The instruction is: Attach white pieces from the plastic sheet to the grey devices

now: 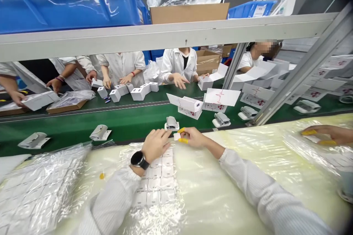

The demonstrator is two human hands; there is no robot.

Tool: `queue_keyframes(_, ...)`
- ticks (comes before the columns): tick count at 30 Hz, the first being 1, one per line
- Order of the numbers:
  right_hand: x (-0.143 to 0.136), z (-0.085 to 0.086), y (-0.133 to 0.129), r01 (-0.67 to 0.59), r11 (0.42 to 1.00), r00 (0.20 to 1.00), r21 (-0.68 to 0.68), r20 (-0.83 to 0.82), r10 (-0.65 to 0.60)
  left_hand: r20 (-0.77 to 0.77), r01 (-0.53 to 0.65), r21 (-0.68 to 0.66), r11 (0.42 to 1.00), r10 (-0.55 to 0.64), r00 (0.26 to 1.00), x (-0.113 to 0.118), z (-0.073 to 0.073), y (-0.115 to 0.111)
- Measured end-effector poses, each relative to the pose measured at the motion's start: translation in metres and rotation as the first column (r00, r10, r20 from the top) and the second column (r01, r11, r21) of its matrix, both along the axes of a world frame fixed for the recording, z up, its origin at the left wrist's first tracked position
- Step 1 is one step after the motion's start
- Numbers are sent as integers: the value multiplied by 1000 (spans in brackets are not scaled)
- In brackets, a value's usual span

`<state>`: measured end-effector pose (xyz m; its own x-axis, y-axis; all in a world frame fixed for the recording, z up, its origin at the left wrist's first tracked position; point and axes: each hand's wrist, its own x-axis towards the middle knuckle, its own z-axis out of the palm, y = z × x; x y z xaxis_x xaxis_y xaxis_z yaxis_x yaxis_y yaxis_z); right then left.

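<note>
My right hand, with yellow covers on thumb and finger, pinches a small white square piece at the near edge of the green conveyor belt. Just beyond it a rolled grey cuff rests on a white piece on the belt. My left hand, with a black watch on the wrist, is held palm down with fingers stretched toward that cuff; nothing shows in its grip. Beneath the left hand lies a clear plastic bag with rows of white pieces. Whether its fingertips touch the cuff is unclear.
Another plastic bag of white pieces lies at left. More cuffs and open white boxes ride the belt. A co-worker's hand works at right; several people stand opposite. A metal shelf beam crosses above, carrying blue bins.
</note>
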<state>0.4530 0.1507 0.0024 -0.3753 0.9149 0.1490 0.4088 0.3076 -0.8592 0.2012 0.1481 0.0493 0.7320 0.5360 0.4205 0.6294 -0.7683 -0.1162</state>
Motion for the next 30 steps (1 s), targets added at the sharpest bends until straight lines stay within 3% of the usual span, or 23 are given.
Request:
queue_keyframes(3,28,-13,37,123,981,975,149,165,-147,26,-142,-171,975,149,989,15,-5,30)
queue_keyframes(5,41,-19,62,130,963,950,238,248,-189,53,-177,-280,943,200,978,26,-11,50)
queue_keyframes(10,53,-25,98,-12,959,929,281,359,-93,128,-153,-425,892,226,966,52,-29,86)
queue_keyframes(15,63,-26,99,-92,963,958,253,287,16,205,-22,-446,895,126,971,64,-42,99)
queue_keyframes(18,70,-28,94,-77,967,966,244,259,11,241,26,-453,891,94,966,69,-44,101)
queue_keyframes(25,77,-29,85,57,971,950,231,286,-124,227,30,-460,888,85,970,82,-44,101)
queue_keyframes(30,87,-14,81,-41,980,930,195,367,-33,203,26,-459,888,77,976,92,-45,101)
